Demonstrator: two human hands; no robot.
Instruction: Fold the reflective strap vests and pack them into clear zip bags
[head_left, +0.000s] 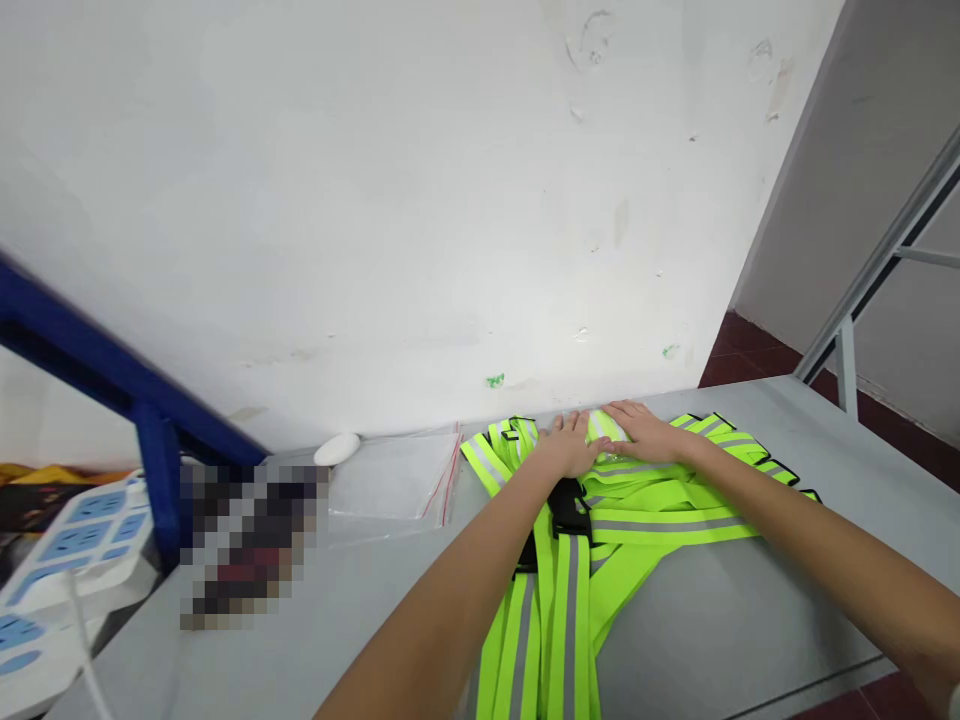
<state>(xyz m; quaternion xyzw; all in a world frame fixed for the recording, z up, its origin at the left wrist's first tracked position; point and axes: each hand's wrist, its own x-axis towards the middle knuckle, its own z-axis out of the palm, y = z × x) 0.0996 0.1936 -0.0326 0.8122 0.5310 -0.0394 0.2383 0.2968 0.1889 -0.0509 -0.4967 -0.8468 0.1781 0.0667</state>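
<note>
Both of my hands rest at the back of a pile of neon-yellow reflective straps (667, 524) with grey stripes. My left hand (568, 446) lies with its fingers stretched toward the wall. From the other side my right hand (645, 433) reaches in, fingers extended. Between the two hands shows a folded yellow piece in clear plastic (602, 428), pressed under the fingers. A black buckle (571, 510) sits on the straps just in front of my left hand. Several straps run down over the table's near edge.
Clear zip bags (394, 478) with red seams and a white oval object (337, 449) lie left on the grey table (720, 640). A blurred-out item (255, 550) is beside them. Blue frame (154, 440), power strip (82, 560) at left; grey metal frame (847, 360) at right; white wall behind.
</note>
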